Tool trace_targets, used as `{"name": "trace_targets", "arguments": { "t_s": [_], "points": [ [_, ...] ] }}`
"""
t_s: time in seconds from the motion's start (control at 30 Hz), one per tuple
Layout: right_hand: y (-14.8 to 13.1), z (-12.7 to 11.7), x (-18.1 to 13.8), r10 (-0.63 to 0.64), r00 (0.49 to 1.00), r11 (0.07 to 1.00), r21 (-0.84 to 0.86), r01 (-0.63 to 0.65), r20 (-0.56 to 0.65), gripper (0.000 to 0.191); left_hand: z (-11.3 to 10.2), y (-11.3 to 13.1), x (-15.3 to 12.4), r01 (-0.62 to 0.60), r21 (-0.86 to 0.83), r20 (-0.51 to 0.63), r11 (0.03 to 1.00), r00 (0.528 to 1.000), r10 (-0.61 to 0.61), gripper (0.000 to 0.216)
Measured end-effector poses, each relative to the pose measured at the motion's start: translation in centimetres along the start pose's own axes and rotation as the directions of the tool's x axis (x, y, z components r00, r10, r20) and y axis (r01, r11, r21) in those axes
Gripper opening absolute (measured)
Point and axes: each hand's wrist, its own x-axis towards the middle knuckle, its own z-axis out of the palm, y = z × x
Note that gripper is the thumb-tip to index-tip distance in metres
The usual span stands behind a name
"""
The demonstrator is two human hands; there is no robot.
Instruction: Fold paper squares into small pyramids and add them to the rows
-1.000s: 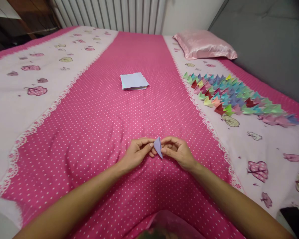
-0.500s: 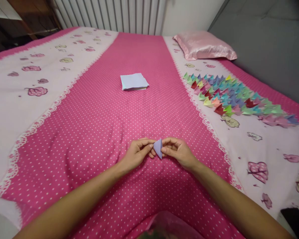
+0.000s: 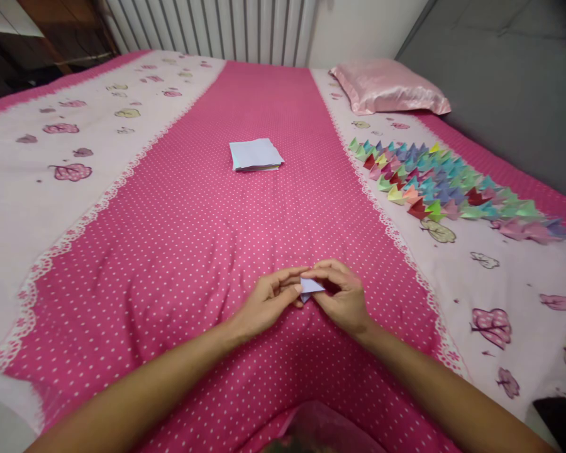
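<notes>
A small folded piece of lavender paper (image 3: pixel 311 286) is held between my two hands, just above the pink dotted bedspread (image 3: pixel 283 214). My left hand (image 3: pixel 276 292) pinches its left side between thumb and fingers. On the other side, the fingers of my right hand (image 3: pixel 342 292) close over its top edge, with the thumb lower down; part of the paper is hidden behind them. A pointed flap sticks out to the right and a smaller corner points down.
Ahead lies a stack of pale paper sheets (image 3: pixel 255 155). Rows of small folded paper boats (image 3: pixel 453 179) in many colours stand at the right. Beyond them are a pink satin pillow (image 3: pixel 389 87) and a grey headboard (image 3: pixel 509 82). A black object (image 3: pixel 559 423) sits at the lower right corner.
The lavender paper has turned, so its long point now faces right rather than up and down. My right fingers have moved over its top.
</notes>
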Motion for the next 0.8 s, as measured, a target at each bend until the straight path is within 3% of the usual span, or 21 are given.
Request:
{"name": "trace_targets", "arguments": {
  "t_s": [0.13, 0.27, 0.53, 0.67, 0.8],
  "points": [
    [0.1, 0.1, -0.3, -0.049, 0.996, 0.997, -0.069, 0.043, -0.076, 0.023, 0.7, -0.6, 0.0, 0.048, -0.11, 0.061, 0.993, 0.997, -0.041, 0.059],
    [0.3, 0.3, -0.5, -0.139, 0.987, 0.981, -0.148, 0.127, -0.076, 0.024, 0.9, -1.2, 0.4, 0.096, -0.14, 0.041, 0.986, 0.995, -0.091, 0.037],
    [0.6, -1.0, 0.3, -0.322, 0.927, 0.897, -0.25, 0.364, 0.194, 0.042, 0.2, 0.1, 0.2, 0.158, -0.341, 0.016, 0.927, 0.987, -0.163, 0.022],
    [0.7, -1.4, 0.7, -0.294, 0.934, 0.908, -0.245, 0.339, 0.203, 0.033, -0.1, 0.3, 0.1, 0.159, -0.359, 0.066, 0.92, 0.987, -0.145, 0.021],
    [0.5, -0.8, 0.6, -0.22, 0.965, 0.956, -0.162, 0.243, 0.144, 0.027, -0.1, 0.0, 0.2, 0.114, -0.257, 0.025, 0.96, 0.993, -0.111, 0.021]
  ]
}}
